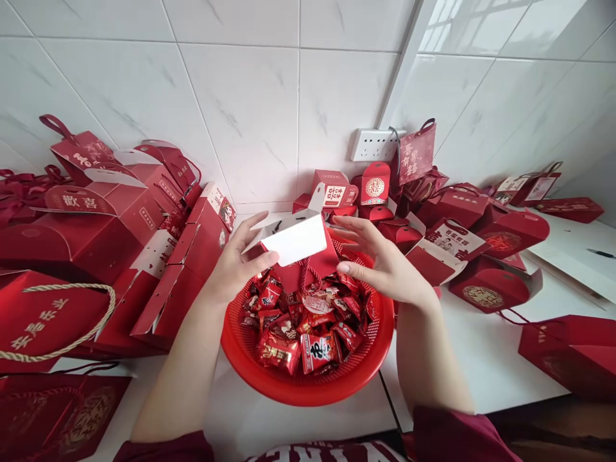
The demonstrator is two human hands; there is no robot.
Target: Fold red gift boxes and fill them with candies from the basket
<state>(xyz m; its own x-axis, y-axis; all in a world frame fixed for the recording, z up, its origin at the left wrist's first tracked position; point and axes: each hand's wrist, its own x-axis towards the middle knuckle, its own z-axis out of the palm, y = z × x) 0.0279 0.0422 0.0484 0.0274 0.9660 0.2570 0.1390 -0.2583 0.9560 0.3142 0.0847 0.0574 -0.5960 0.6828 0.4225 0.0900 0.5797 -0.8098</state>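
A red gift box (323,258) with a white inner flap stands tilted over the candy in a red plastic basket (308,393). A twisted red cord hangs from the box. My left hand (240,260) has the box's left edge between thumb and fingers. On the other side, my right hand (385,262) is open, fingers spread close to the box's right side; any contact there is unclear. Below both hands lie several wrapped candies (317,351) in red wrappers. The box's bottom is partly hidden.
Red gift boxes (115,199) crowd the left side, one with a rope handle (108,314). More boxes (486,289) are piled at the right. A white socket strip (375,145) is on the tiled wall (240,96) behind the white table (337,417).
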